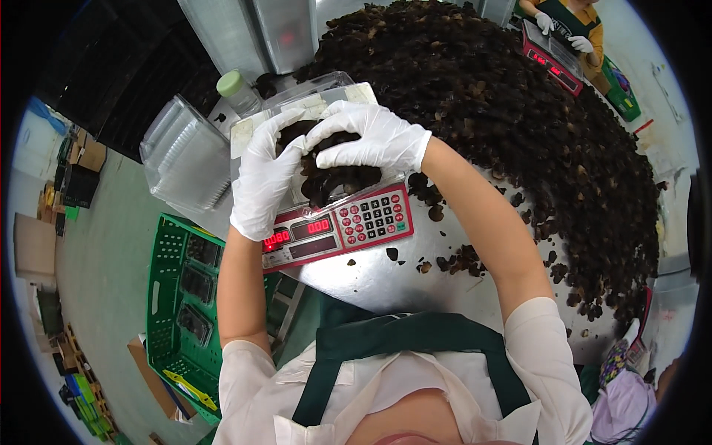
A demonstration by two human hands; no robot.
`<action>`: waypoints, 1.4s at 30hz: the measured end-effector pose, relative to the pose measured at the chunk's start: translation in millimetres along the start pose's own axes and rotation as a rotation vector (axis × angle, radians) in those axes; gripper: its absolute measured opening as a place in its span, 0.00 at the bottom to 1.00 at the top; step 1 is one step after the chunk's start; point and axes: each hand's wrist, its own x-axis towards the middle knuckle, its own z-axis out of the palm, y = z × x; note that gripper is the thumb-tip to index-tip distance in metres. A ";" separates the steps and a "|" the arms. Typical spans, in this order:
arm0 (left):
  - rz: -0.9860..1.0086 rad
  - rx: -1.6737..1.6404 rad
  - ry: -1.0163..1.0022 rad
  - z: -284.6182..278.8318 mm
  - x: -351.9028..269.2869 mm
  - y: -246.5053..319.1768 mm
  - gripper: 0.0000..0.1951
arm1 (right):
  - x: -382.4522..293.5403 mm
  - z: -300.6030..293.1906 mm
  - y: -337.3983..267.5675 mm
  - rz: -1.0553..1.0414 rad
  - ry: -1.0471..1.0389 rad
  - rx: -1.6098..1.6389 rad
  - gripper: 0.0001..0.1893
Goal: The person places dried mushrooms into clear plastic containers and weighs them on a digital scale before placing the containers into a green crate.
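My left hand (267, 175) and my right hand (370, 139), both in white gloves, meet over a clear plastic box (339, 197) on a red and silver digital scale (334, 233). The box holds dark pieces that look like wood ear fungus (342, 178). The left thumb and fingers curve around a clump on the left side of the box. From the right, the other hand's bent fingers and thumb close around more pieces. The tips of both hands almost touch, and the gloves hide part of the contents. A lit red display shows on the scale's front.
A large heap of dark fungus (473, 83) covers the metal table's far and right sides. Stacked clear boxes (186, 153) and a green-lidded jar (239, 92) stand left. A green crate (161, 311) holds filled boxes. A co-worker (573, 22) stands at another scale (550, 61); another person (623, 400) is lower right.
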 end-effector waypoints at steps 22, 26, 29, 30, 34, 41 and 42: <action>-0.045 -0.522 0.198 -5.3 -47.7 14.7 0.38 | -39.2 13.5 -24.5 -0.280 0.442 -0.090 0.10; -0.072 -0.626 0.103 9.0 -57.5 26.9 0.41 | -68.8 29.9 -45.8 -0.092 0.394 0.177 0.15; -0.143 -0.672 0.106 24.9 -63.1 35.3 0.42 | -87.9 40.6 -53.5 -0.030 0.359 0.272 0.19; -0.121 -0.636 0.081 28.5 -64.6 35.1 0.41 | -92.6 45.1 -57.4 -0.023 0.395 0.255 0.19; -0.132 -0.453 -0.119 45.2 -88.9 36.9 0.38 | -119.4 54.7 -65.2 0.012 0.481 0.110 0.17; -0.551 -0.682 -0.461 108.4 -146.6 18.6 0.32 | -218.2 88.4 -35.6 0.195 0.539 0.123 0.07; -0.573 -0.677 -0.504 115.6 -148.9 21.1 0.31 | -232.5 92.4 -34.1 0.339 0.549 0.166 0.08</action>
